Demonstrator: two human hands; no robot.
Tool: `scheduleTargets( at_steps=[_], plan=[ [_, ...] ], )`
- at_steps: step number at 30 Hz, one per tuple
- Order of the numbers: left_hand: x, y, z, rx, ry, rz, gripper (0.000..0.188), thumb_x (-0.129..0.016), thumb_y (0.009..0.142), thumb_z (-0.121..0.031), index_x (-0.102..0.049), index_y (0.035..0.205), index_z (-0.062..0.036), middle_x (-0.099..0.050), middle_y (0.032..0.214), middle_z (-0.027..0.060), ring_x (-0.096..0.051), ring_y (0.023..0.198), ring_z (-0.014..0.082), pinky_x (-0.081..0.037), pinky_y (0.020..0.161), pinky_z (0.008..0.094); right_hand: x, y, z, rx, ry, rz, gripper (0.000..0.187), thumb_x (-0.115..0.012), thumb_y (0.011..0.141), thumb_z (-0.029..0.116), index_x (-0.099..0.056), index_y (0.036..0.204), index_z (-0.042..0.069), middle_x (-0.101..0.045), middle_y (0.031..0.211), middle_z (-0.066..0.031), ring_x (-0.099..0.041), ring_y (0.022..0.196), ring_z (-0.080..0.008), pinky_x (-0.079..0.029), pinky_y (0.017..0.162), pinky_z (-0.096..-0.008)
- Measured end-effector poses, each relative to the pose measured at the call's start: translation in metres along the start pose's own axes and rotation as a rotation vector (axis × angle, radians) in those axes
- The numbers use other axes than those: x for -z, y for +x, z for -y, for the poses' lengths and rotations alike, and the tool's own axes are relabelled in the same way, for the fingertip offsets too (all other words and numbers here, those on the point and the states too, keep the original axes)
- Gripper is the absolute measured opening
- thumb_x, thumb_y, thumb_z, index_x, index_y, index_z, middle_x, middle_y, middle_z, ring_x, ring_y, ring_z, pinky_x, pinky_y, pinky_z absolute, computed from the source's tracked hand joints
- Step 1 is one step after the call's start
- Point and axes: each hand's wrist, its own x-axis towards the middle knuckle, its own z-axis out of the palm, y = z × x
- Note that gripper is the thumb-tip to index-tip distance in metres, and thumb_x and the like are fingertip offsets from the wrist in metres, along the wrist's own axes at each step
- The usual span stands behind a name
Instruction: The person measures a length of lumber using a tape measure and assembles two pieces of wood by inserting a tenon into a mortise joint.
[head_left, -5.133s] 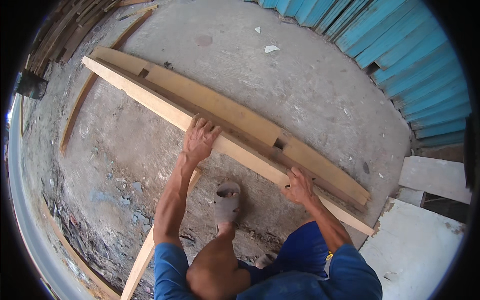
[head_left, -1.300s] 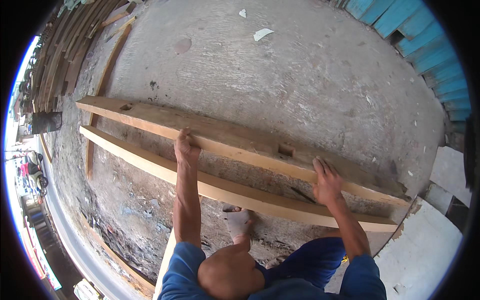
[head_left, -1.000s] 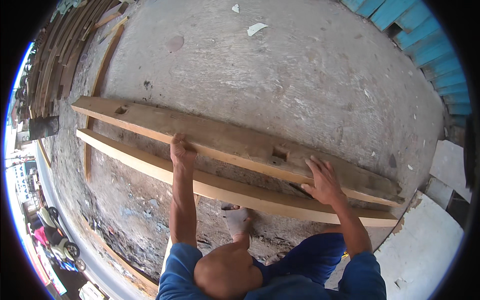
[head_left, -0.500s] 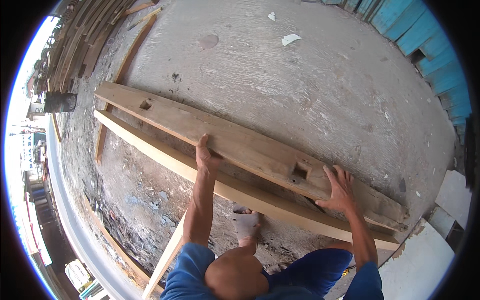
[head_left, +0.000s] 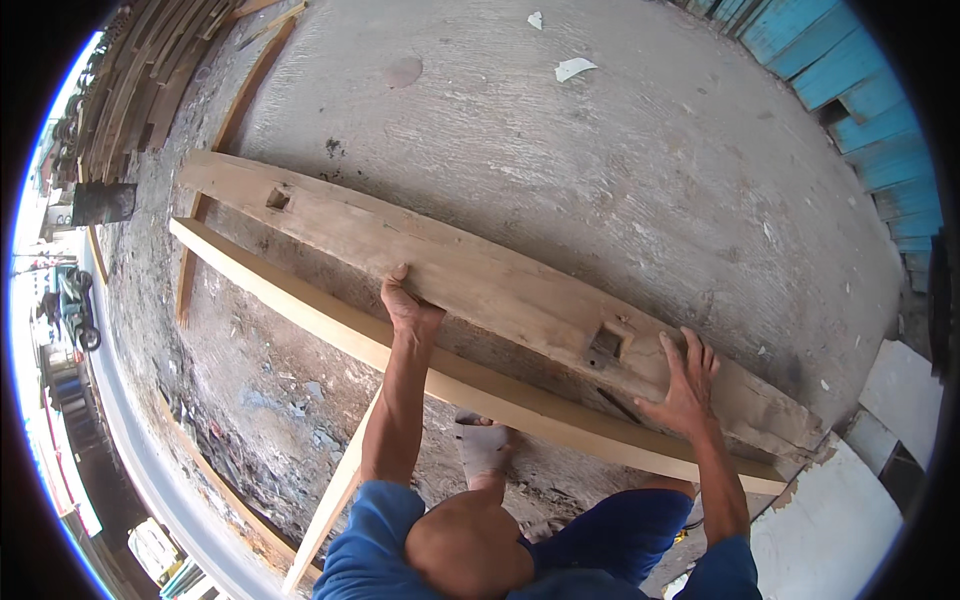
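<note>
A long brown wooden beam (head_left: 500, 275) with two square mortises runs aslant from the upper left to the lower right. My left hand (head_left: 412, 308) grips its near edge around the middle, thumb on top and fingers hidden below. Beyond the right-hand mortise (head_left: 606, 343), my right hand (head_left: 688, 388) spans the beam's width, fingers spread over the top and thumb at the near edge. A paler, narrower timber (head_left: 510, 400) lies alongside, nearer to me, under my left forearm. Between the two pieces shows a thin dark tool-like object (head_left: 618, 405), its kind unclear.
A wooden strip (head_left: 250, 95) lies under the timbers' left ends; another pale timber (head_left: 335, 500) stands by my left arm. Stacked boards (head_left: 150, 80) are at the upper left. A blue plank wall (head_left: 850, 110) and white panels (head_left: 825, 515) border the right. My foot (head_left: 483, 445) is close by.
The brown beam has rolled slightly, with its top face showing wider and its near side less. Both hands stay on it. The whole view has shifted a little, and a motorcycle shows at far left.
</note>
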Motion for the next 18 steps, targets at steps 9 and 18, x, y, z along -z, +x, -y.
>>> scheduleTargets(
  at_steps=[9,18],
  plan=[
    [-0.002,0.015,0.009,0.063,0.115,-0.044,0.048,-0.062,0.083,-0.028,-0.056,0.126,-0.0089,-0.059,0.125,0.0099,-0.055,0.120,0.0314,-0.044,0.104,0.0520,-0.021,0.025,-0.023,-0.035,0.032,0.115,0.116,-0.092,0.056,0.037,-0.035,0.155,0.020,-0.027,0.155,-0.0216,-0.027,0.141,-0.0464,-0.025,0.114,-0.0604],
    [-0.034,0.014,0.013,0.124,0.210,-0.081,0.032,-0.060,0.094,-0.019,-0.057,0.123,-0.0046,-0.062,0.118,0.0110,-0.059,0.113,0.0270,-0.048,0.103,0.0466,-0.002,0.036,-0.048,-0.026,0.155,0.193,0.109,-0.089,0.060,0.038,-0.037,0.154,0.021,-0.032,0.156,-0.0218,-0.030,0.142,-0.0450,-0.027,0.118,-0.0562]
  ],
)
